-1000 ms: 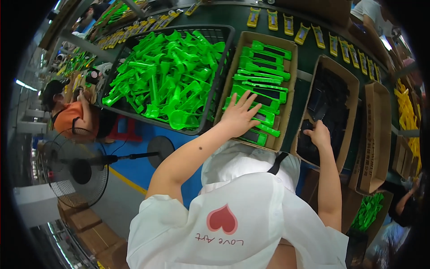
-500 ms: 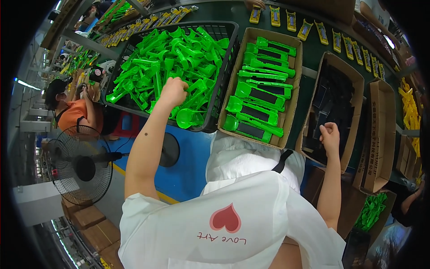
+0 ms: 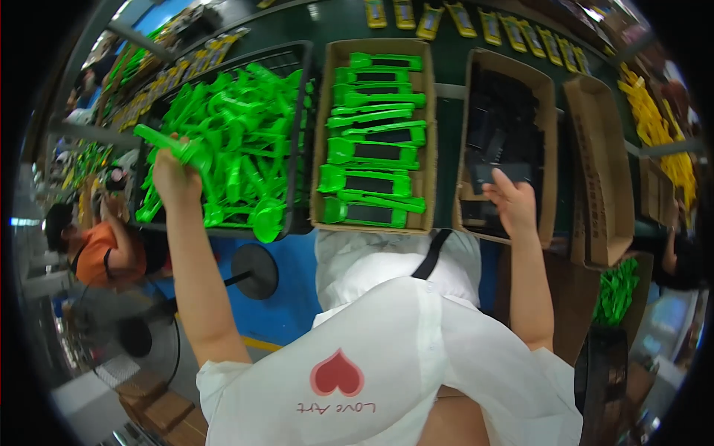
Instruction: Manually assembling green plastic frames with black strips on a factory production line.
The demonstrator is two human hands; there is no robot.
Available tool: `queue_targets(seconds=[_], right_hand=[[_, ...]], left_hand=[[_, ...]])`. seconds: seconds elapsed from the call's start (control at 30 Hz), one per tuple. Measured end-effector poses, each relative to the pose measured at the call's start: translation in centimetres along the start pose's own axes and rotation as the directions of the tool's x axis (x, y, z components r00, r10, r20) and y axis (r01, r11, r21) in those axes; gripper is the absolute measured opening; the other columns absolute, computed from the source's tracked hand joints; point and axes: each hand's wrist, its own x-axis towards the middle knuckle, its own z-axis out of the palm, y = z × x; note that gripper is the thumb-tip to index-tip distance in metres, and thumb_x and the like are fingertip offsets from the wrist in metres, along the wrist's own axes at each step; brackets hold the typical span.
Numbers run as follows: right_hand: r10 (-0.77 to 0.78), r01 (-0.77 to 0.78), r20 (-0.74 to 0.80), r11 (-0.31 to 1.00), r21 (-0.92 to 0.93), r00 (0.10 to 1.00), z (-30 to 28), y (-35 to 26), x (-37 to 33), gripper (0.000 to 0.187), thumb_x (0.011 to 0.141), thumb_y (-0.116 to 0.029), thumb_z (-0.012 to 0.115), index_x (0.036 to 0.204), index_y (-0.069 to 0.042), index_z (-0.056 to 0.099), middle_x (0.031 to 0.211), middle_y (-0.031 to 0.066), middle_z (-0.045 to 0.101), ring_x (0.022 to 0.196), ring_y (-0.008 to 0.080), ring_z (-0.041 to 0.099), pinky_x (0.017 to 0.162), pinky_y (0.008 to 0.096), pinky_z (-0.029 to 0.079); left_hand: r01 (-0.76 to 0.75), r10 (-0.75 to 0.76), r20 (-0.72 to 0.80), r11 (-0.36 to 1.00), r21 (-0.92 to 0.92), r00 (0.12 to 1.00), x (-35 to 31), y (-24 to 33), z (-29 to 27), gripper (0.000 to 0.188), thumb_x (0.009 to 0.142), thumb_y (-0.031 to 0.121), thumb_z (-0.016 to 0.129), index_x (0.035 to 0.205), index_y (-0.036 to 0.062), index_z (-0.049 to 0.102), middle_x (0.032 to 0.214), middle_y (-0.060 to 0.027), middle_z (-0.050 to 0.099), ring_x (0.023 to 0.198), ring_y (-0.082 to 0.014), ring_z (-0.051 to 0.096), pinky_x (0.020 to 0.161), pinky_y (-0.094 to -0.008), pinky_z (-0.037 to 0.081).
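At the left, my left hand [image 3: 177, 178] is closed round a green plastic spoon-shaped part [image 3: 195, 154], its handle pointing to the upper left. The hand is over a black basket [image 3: 303, 119] heaped with more such green parts [image 3: 236, 119]. On the right, my right hand [image 3: 515, 202] pinches a flat dark rectangular plate [image 3: 500, 173] above a cardboard box [image 3: 549, 141] of black pieces [image 3: 500, 104]. Between them, an open cardboard box [image 3: 321, 97] holds a row of green parts fitted with dark rectangular panels [image 3: 372, 152].
Yellow pieces [image 3: 491, 28] line the table's far side. An empty-looking narrow carton [image 3: 606, 171] stands right of the black pieces, with yellow parts [image 3: 647, 111] beyond. At left are a blurred fan [image 3: 134, 336] and a person in orange [image 3: 108, 256]. Green parts [image 3: 616, 291] sit lower right.
My left hand has moved left across the basket and now lifts a green spoon-shaped part. My right hand now has a dark plate at its fingertips. The whole view has shifted.
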Motion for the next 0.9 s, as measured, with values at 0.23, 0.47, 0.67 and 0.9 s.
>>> queue_targets(seconds=[0.23,0.47,0.67,0.9], right_hand=[[0.041,-0.109,0.221,0.945,0.307,0.974,3.8,-1.1,-2.4,0.018,0.085,-0.014,0.052,0.083,0.002,0.060,0.080,0.0110,0.062,0.070,0.0170,0.060,0.063,0.0264,0.050],[0.012,-0.084,0.258,0.959,0.270,0.966,4.7,-1.0,-3.7,0.012,0.085,-0.011,0.051,0.091,-0.001,0.054,0.085,0.0116,0.061,0.074,0.0168,0.060,0.066,0.0311,0.052],[0.072,0.059,0.327,0.926,-0.374,0.942,4.0,-3.2,-3.9,0.014,0.087,-0.017,0.049,0.088,-0.003,0.047,0.062,-0.0016,0.047,0.047,0.0024,0.038,0.041,0.0165,0.029],[0.048,0.185,0.389,0.823,-0.537,0.920,4.1,-5.0,-5.5,0.013,0.083,-0.013,0.051,0.080,-0.002,0.044,0.059,0.0016,0.048,0.052,0.0062,0.042,0.046,0.0208,0.033]], left_hand=[[0.694,-0.819,0.451,0.553,0.461,0.353,-12.5,-5.0,9.8,0.036,0.083,0.023,0.051,0.112,0.0024,0.043,0.065,-0.0019,0.051,0.044,-0.0115,0.048,0.042,-0.0271,0.042],[0.503,-0.634,0.664,0.755,0.420,0.397,-17.9,-9.6,11.4,0.070,0.078,-0.009,0.042,0.137,0.0160,0.012,0.124,-0.0181,0.037,0.090,-0.0272,0.057,0.071,-0.0315,0.050],[0.340,-0.550,0.578,0.833,0.437,0.603,-18.0,-10.4,11.4,0.034,0.080,-0.001,0.053,0.113,-0.0046,0.046,0.100,-0.0118,0.059,0.081,-0.0154,0.059,0.071,-0.0249,0.047],[0.400,-0.611,0.483,0.785,0.474,0.627,-16.5,-10.2,10.0,0.022,0.078,0.010,0.063,0.096,-0.0020,0.059,0.078,-0.0031,0.061,0.067,-0.0065,0.054,0.058,-0.0198,0.044]])
